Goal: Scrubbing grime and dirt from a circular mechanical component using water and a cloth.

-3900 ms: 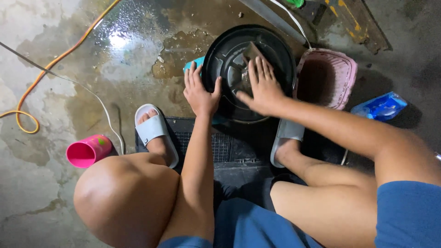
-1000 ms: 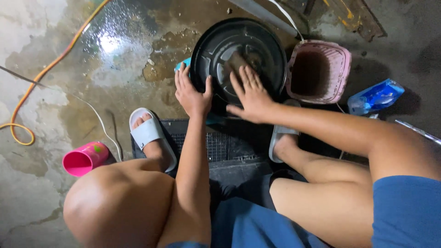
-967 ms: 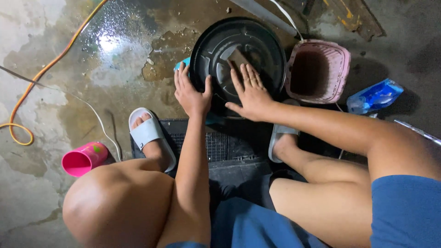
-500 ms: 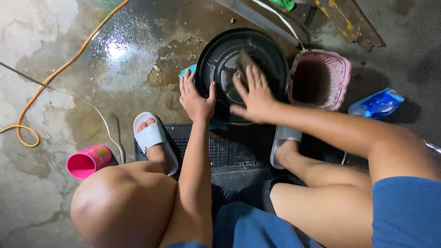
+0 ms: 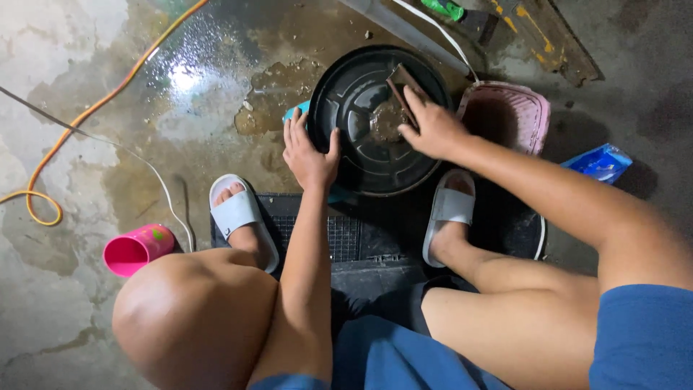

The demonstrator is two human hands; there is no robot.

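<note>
From the head view, looking straight down, a person squats over a wet concrete floor (image 5: 108, 87) with a round black plastic lid (image 5: 375, 119) lying flat between the feet, at about twelve o'clock from the knees. The left hand (image 5: 310, 155) rests on the lid's rim at its nine o'clock, fingers spread apart and laid flat along the edge with the thumb hooked over onto the top face, so it steadies the lid and grips nothing else. The right hand (image 5: 433, 130) sits at the lid's three o'clock, its fingers drawn together and clamped on a dark scrubbing pad (image 5: 401, 90) pressed against the ribbed centre, where a patch of brownish grime shows (whether it is mud or suds cannot be told). To scrub well here, the judgement is that the left hand should press the rim down so the lid does not spin or slide on the slick floor, while the right works the pad in short strokes along the moulded ribs, where dirt lodges. A pink basket (image 5: 509, 119) stands just beside the lid at two o'clock, a blue packet (image 5: 603, 160) lies farther out at three o'clock, a pink cup (image 5: 137, 249) lies on its side at eight o'clock, and an orange cable (image 5: 86, 115) curls away at ten o'clock
</note>
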